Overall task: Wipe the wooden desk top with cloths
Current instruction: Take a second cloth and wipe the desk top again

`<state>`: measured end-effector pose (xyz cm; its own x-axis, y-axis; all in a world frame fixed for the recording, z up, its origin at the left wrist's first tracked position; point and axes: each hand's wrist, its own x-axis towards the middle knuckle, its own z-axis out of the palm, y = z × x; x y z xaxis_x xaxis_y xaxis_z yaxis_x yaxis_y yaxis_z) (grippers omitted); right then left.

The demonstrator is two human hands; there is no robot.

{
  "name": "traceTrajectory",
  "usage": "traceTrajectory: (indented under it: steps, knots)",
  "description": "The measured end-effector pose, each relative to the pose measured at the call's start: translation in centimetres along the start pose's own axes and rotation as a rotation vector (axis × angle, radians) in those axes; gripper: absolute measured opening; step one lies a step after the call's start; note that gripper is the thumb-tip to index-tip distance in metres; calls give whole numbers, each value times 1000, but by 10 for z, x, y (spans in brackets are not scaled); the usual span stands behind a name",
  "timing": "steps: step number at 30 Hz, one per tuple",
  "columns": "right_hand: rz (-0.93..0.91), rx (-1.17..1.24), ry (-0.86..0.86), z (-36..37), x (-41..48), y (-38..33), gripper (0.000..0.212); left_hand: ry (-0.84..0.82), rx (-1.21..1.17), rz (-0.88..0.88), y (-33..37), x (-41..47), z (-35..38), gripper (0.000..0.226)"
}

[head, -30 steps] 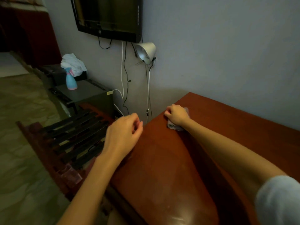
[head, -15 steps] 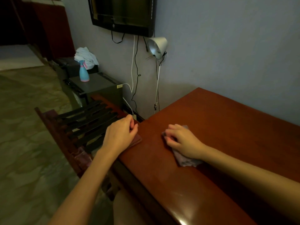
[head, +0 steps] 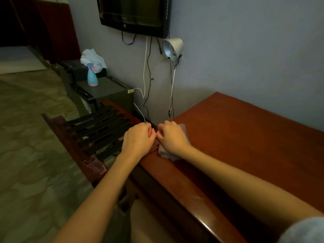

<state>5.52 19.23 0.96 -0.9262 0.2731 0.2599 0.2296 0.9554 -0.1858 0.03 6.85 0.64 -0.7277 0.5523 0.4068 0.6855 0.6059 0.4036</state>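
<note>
1. The wooden desk top point(head: 236, 137) fills the view from 2 to 5 o'clock, with its left corner near the centre.
2. The left hand point(head: 138, 139) rests on that corner, fingers curled tight over a dark cloth point(head: 154, 146). Only a strip of it shows at the hand's 4 o'clock.
3. The right hand point(head: 172, 137) sits just beside the left at 3 o'clock, fingers bent down and gripping a pale cloth point(head: 164, 153) that lies flat on the wood. Its edges show at the hand's 1 and 6 o'clock.
4. A slatted rack point(head: 98, 127) lies at the hands' 9 o'clock.
5. A blue spray bottle point(head: 92, 77) stands at 10 o'clock on a grey cabinet point(head: 108, 88), with white rags point(head: 93, 58) behind it.
6. A lamp point(head: 172, 48) hangs at 12 o'clock, under a wall screen point(head: 135, 13).
</note>
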Motion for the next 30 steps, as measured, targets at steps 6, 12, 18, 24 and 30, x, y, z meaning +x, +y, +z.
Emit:
traceTrajectory:
  steps: [6,12,18,24,30]
  knots:
    - [-189,99,-49,-31,-96,19,21,8,-20,-1,2,-1,0,37]
    - [123,3,-14,-34,-44,75,30,12,-38,12,1,-2,0,39]
    - [282,-194,58,-8,-6,27,30,27,-61,-12,3,-3,-3,40]
    - [-120,-37,61,-10,-77,-37,20,20,-57,-49,6,-3,-7,39]
    - [-414,148,-156,-34,-119,-2,17,19,-61,-46,4,-3,-5,39]
